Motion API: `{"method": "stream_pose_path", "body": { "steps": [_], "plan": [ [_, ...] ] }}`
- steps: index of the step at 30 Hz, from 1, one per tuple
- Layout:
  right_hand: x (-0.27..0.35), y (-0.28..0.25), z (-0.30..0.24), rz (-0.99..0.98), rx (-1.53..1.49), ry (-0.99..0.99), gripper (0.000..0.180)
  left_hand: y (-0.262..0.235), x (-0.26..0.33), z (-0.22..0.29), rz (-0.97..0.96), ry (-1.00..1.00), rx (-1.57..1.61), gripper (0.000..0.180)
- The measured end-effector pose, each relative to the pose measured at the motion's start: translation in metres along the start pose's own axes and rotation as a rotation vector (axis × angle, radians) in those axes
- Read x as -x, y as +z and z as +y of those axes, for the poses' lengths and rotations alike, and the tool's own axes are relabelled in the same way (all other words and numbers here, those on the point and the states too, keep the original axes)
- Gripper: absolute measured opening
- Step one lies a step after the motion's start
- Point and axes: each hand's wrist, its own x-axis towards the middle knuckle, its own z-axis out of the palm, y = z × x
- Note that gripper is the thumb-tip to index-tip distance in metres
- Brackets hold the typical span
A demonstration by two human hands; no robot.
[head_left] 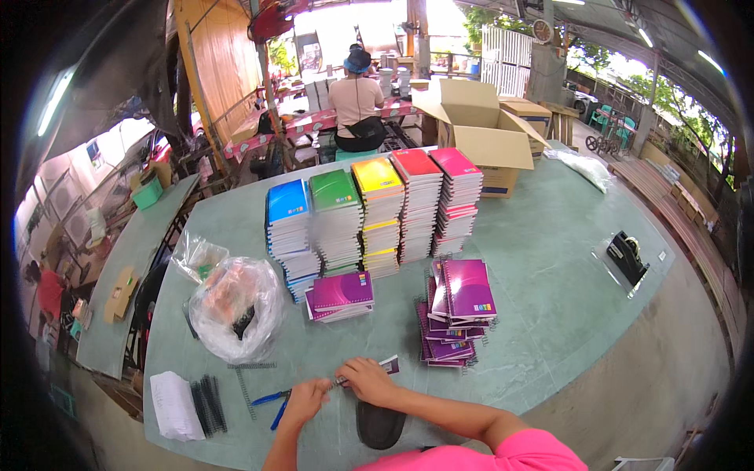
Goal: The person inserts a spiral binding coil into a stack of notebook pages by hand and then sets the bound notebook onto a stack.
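Note:
In front of me, my right hand (371, 382) is closed over a small notebook (389, 364); only a purple and white corner shows past the fingers. My left hand (309, 397) pinches at the notebook's left end, where a bit of dark spiral wire (341, 382) shows between the hands. Its fingertips are small and partly hidden. Blue-handled pliers (271, 399) lie just left of my left hand. Below the right wrist lies a dark, rounded flat pad (381, 425). Loose spiral wires (208, 405) sit farther left, beside a stack of white sheets (175, 406).
Tall notebook stacks in blue (289, 235), green, yellow, red and pink stand across the table. Nearer are purple notebooks (340, 294) and a higher purple pile (458, 310). A plastic bag (236, 310), tape dispenser (627, 257) and open carton (491, 145) surround them. A person (357, 102) sits beyond.

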Motion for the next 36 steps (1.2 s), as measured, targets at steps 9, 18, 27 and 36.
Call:
{"method": "stream_pose_path", "body": {
  "steps": [9,18,27,36],
  "plan": [
    [-0.001,-0.002,0.003,-0.096,-0.108,0.074,0.022,-0.004,0.005,0.012,0.072,0.134,-0.073,0.015],
    [-0.011,-0.002,0.004,-0.049,0.031,0.097,0.028,0.090,0.038,0.024,0.166,0.429,-0.380,0.041],
    [0.016,-0.025,0.036,-0.002,-0.152,0.286,0.013,0.011,0.018,0.029,0.470,0.257,-0.064,0.026],
    [0.010,-0.016,0.027,0.056,-0.056,0.216,0.012,0.009,0.017,0.021,0.136,0.392,-0.326,0.035]
  ]
}}
